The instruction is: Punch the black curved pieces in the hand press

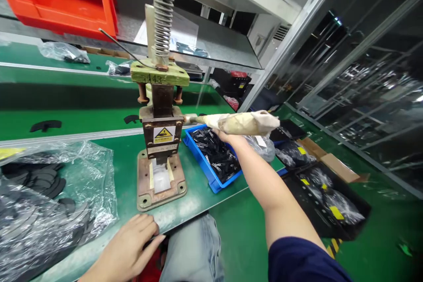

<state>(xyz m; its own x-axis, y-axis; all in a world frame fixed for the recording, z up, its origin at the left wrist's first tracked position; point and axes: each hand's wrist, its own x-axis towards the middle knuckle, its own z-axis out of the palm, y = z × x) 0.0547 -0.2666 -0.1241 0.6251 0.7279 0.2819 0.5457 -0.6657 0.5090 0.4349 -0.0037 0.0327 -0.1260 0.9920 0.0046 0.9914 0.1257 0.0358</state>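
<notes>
My left hand [132, 242] rests on the front edge of the green bench, thumb apart from the fingers and nothing held. Just behind it stands a hand press [161, 114] with a tall spring, its base plate bolted flat. The press's long lever, wrapped in pale tape [243, 123], sticks out to the right. Beneath this lever my right hand [224, 135] reaches to the far side of a blue bin [204, 168] filled with small black parts [214, 152]. Its fingers are mostly hidden by the lever, so what they touch does not show.
A clear plastic bag [95, 185] of black curved pieces lies at the left. Two loose black pieces lie farther back, one of them a curved piece [45, 125]. A red bin [62, 4] sits on the shelf. Boxes with bagged parts [330, 202] stand at the right.
</notes>
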